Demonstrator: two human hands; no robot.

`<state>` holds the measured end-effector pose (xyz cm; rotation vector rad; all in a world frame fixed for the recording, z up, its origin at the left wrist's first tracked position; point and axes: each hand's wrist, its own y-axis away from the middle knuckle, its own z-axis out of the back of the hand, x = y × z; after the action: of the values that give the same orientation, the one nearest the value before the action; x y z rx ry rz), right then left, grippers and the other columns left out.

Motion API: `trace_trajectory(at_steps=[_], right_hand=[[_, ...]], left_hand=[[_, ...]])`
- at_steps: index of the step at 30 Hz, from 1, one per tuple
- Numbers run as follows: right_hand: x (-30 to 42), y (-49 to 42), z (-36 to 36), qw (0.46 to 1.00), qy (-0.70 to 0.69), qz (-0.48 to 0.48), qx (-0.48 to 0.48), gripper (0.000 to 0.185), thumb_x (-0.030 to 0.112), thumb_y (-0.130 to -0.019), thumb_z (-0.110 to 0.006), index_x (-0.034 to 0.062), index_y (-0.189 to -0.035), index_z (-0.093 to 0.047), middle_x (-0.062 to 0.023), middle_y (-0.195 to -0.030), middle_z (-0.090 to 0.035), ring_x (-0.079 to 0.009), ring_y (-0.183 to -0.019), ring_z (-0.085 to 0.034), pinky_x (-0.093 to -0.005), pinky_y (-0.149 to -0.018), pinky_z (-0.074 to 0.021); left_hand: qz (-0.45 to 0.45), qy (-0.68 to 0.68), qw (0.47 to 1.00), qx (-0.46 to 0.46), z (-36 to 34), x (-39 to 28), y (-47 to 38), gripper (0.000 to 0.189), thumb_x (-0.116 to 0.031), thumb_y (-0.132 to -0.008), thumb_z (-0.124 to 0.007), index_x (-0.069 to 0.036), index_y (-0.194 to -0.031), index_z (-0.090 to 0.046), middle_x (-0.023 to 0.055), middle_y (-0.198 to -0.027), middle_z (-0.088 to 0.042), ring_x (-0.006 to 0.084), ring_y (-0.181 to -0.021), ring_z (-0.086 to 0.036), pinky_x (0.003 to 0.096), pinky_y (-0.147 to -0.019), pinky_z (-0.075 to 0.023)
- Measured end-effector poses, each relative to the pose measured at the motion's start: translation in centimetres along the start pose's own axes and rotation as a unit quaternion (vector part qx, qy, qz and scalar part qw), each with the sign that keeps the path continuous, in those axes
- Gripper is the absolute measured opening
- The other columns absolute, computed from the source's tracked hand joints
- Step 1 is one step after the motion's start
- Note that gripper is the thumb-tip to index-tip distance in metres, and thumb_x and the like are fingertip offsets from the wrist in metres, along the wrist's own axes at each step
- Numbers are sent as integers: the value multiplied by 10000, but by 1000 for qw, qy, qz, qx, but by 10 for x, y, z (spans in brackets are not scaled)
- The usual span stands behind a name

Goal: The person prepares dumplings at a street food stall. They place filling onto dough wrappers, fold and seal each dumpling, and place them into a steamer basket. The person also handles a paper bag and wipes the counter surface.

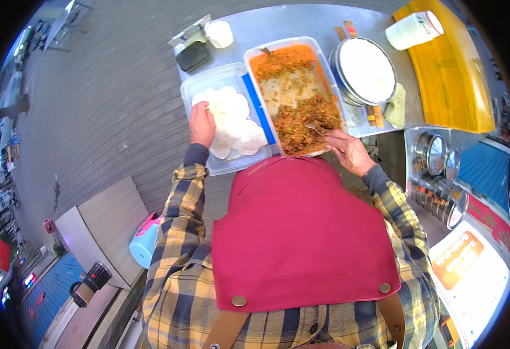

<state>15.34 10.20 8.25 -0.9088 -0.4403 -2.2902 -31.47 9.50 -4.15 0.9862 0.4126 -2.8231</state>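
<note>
My left hand (pixel 202 124) reaches into a clear plastic container (pixel 220 166), its fingertips on a pile of thin white round dough wrappers (pixel 226 118). Whether the fingers pinch one is not plain. My right hand (pixel 350 150) grips a metal spoon (pixel 314 127), whose head rests in a chopped, reddish-brown filling (pixel 296 120). That filling lies in a deeper plastic tub (pixel 311 40), heaped at the near and far ends, with the tub's smeared bottom showing between. A blue strip (pixel 258 107) runs between the two containers.
Right of the tub stands a round metal steamer (pixel 367 72) with a white top. Beyond it are a folded cloth (pixel 395 107), a white paper cup (pixel 414 30) and a yellow wooden board (pixel 453 74). A black box (pixel 192 56) and white cup (pixel 219 34) stand far left. Stacked steamers (pixel 440 198) sit lower right.
</note>
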Motion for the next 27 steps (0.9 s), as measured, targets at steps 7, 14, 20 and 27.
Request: trace_trajectory(at_steps=[7, 14, 20, 27], right_hand=[[8, 7, 0, 998, -53, -31, -35, 187, 49, -1002, -701, -79, -1139, -707, -168, -1077, -710, -345, -955, -722, -406, -815, -579], [5, 12, 0, 941, -281, -185, -33, 227, 102, -1056, -637, -105, -1115, -708, -97, -1009, -675, -166, -806, -705, -311, -727, -572], [-12, 15, -18, 869, -408, -274, -57, 246, 174, -1074, -657, -52, -1009, -728, -46, -939, -682, -120, -792, -678, -275, -702, -551], [-23, 13, -18, 763, -528, -353, -122, 254, 224, -1079, -661, -19, -1068, -733, -66, -847, -741, -125, -689, -668, -273, -641, -547]], left_hand=[[-86, -100, 991, 23, -12, 5, -17, 237, -32, -936, -617, -9, -1172, -620, 215, -1213, -682, 403, -1186, -631, 497, -1046, -487], [-178, -85, 974, 111, -14, 7, -14, 270, -101, -959, -612, -17, -1215, -632, 226, -1224, -697, 402, -1199, -643, 510, -1070, -469], [-5, -1, 982, 188, 20, -38, 11, 210, -103, -1032, -540, 0, -1188, -636, 229, -1201, -716, 385, -1087, -705, 463, -926, -555], [447, 678, 579, 76, 14, -65, 13, 411, -117, -1003, -556, -52, -1408, -526, 157, -1358, -665, 380, -1204, -673, 540, -982, -581]])
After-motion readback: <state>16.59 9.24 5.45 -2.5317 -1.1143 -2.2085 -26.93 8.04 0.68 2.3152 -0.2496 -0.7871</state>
